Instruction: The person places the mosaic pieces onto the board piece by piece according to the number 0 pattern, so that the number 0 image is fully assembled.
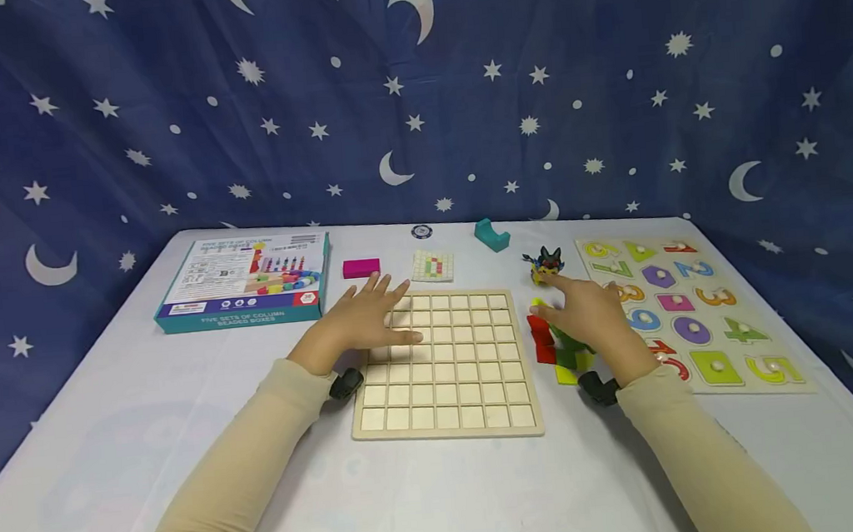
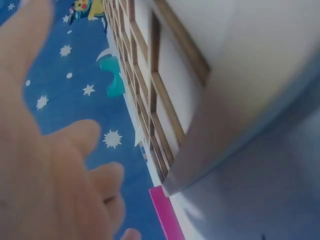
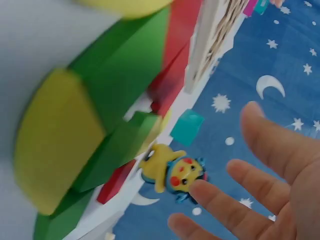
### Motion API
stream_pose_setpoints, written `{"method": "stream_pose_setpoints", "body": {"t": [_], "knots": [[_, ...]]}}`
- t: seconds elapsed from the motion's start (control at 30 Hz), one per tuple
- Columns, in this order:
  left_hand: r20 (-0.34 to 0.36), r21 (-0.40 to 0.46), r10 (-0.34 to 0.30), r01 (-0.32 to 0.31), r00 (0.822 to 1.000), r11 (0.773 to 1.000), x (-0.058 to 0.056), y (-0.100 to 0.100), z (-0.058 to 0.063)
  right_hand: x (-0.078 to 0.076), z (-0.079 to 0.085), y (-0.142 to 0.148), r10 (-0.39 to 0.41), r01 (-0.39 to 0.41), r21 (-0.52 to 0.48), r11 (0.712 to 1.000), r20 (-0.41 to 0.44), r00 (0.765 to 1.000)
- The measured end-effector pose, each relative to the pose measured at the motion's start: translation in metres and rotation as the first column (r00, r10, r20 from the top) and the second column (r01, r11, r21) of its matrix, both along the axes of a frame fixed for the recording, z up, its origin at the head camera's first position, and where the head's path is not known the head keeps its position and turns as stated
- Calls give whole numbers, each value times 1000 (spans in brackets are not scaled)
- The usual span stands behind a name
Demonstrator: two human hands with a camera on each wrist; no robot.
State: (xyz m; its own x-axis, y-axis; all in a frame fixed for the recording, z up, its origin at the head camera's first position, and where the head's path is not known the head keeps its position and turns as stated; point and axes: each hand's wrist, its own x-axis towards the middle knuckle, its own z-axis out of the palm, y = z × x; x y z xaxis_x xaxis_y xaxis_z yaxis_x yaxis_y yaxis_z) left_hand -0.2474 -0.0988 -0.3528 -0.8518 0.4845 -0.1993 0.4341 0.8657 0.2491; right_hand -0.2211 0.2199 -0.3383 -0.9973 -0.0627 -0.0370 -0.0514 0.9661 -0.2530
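A wooden grid board (image 1: 444, 371) lies in the middle of the table, its square cells bare. Over its upper left part hovers my left hand (image 1: 363, 317), fingers spread and holding nothing. My right hand (image 1: 588, 316) reaches above a small pile of coloured pieces to the right of the board, its fingers extended. In that pile are red pieces (image 1: 542, 340), green pieces (image 3: 120, 65) and yellow pieces (image 3: 57, 145), partly hidden under the hand in the head view. Just beyond the right fingertips stands a small yellow figurine (image 3: 170, 170) with a dark and blue headpiece.
A teal toy box (image 1: 240, 285) lies at the back left. Behind the board are a magenta block (image 1: 361, 268), a grid pattern card (image 1: 432, 266), a round disc (image 1: 421, 231) and a teal arch block (image 1: 492, 236). A number-and-shape puzzle board (image 1: 721, 335) lies on the right.
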Motion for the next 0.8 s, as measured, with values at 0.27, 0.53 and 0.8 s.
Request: {"method": "stream_pose_setpoints", "body": {"t": [0.27,0.53,0.8], "knots": [[94,-25,-37,39,995,999,-3,-8,-4,-9,-6,10,-41,42,-11,999,89,995],[169,14,-45,43,985,999,-7,-12,-9,-23,-10,11,6,5,-56,998,202,979],[216,1,-69,70,974,998,-11,-14,-9,-37,-13,9,99,-91,-49,995,212,972]]}}
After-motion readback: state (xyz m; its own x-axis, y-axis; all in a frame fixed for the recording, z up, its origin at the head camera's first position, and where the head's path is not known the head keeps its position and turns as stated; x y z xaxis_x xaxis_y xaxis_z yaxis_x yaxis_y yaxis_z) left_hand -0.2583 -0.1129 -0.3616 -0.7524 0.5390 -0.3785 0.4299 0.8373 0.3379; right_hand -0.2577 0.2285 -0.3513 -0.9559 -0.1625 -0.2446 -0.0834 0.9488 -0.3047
